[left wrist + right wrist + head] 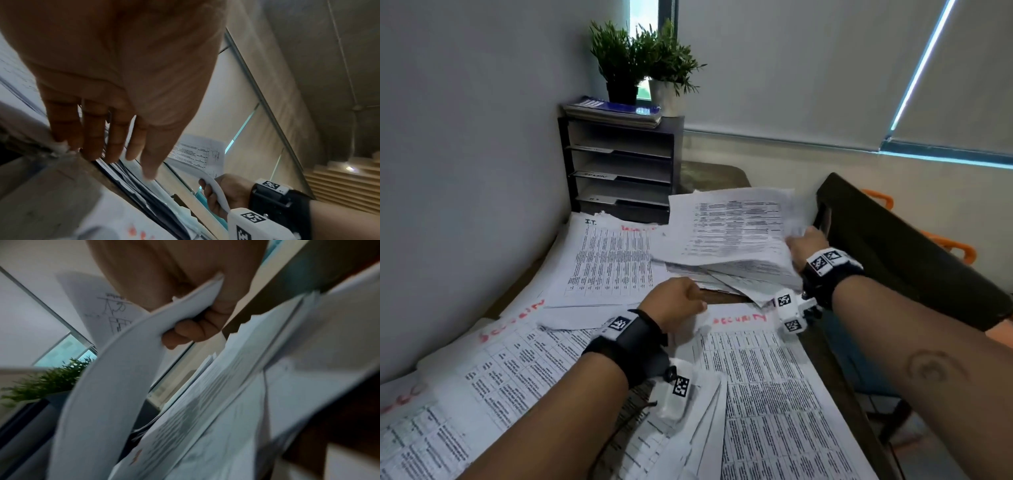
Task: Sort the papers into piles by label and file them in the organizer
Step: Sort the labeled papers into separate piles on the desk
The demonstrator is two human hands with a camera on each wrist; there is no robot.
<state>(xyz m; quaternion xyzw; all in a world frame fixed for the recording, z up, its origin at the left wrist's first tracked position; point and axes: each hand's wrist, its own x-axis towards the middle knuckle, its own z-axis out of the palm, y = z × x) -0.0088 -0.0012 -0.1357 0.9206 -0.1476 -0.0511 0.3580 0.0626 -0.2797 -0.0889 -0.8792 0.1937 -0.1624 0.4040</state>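
- Nearest the body, sheets headed SECURITY [739,318] in red lie fanned over the table [835,370], overlapping each other rather than squared into a pile.
- The left hand [674,301] hovers just past them. The wrist view shows its fingers [92,129] straight and relaxed, tips at the near edge of the loose stack [736,270], gripping nothing.
- The right hand [804,246] is curled round the far-right edge of a sheaf of papers [732,226], thumb on top and fingers [189,332] beneath, raising it off the stack so that it bows.
- To the left, an I.T. sheet [606,260] rests flat, with another red-lettered page partly under the lifted sheaf.
- Farthest back, the black organizer [619,164] stands against the wall, its labelled shelves looking almost bare; two potted plants [640,61] and a blue booklet sit on top.
- The step looks like peeling the top sheaf away to read its label. I would press the left palm down on the stack so lower sheets do not slide. The header should be checked before choosing a pile, and the page kept from creasing where it bends.
- Filing seems far off: the piles need squaring first.
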